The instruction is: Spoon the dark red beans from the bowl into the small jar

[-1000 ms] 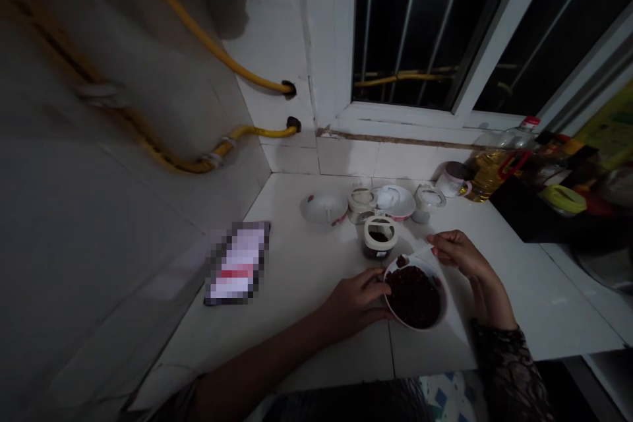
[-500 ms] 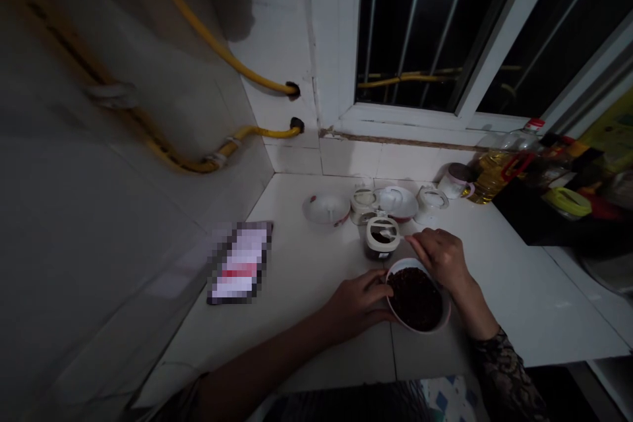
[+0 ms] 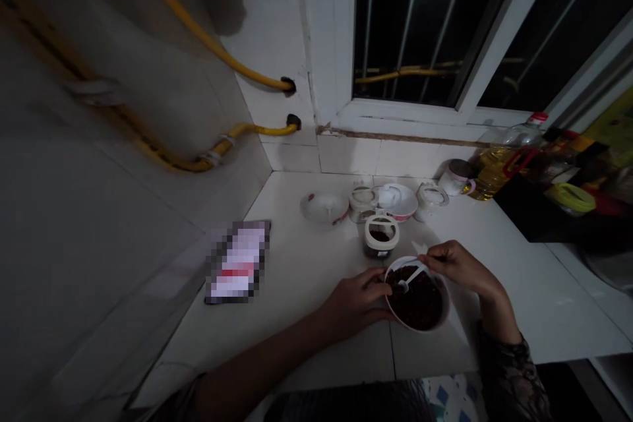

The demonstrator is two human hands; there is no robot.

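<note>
My left hand grips the left rim of a white bowl, with the thumb over the edge and fingers along the outside. Dark reddish-brown sauce or paste fills much of the bowl. Pinched in my right hand is a small white spoon, its head low over the contents at the bowl's upper left. Whether the spoon touches the contents I cannot tell. Just behind the bowl stands a seasoning jar with a see-through lid and dark contents.
Behind are a clear bowl, a second jar, a white bowl, a third jar and a mug. An oil bottle stands at the right. A blurred phone-like object lies left. Yellow pipes run along the wall.
My right hand has drawn the spoon from the dark-filled jar to above the bowl, moving down and nearer to me. The left hand keeps its hold on the rim.
</note>
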